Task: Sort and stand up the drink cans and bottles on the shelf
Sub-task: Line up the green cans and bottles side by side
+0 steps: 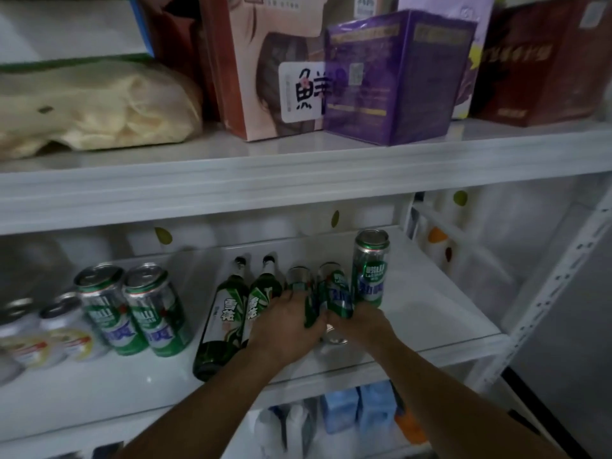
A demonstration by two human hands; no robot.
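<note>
On the white middle shelf [430, 313] two green glass bottles [225, 313] lie on their sides, necks pointing to the back. To their right two green cans lie flat. My left hand [284, 321] grips the left lying can [299, 283]. My right hand [359, 321] grips the right lying can [334, 293]. One tall green can [369, 270] stands upright just right of them. Two more green cans [132, 309] stand upright at the left, with white-and-yellow cans [63, 336] beside them.
The upper shelf [298, 173] holds a purple box [390, 77], a pink carton [265, 61], a dark red box [543, 58] and a pale bag [92, 104]. Blue cartons [357, 409] sit on the shelf below. A white perforated upright [546, 293] bounds the right side.
</note>
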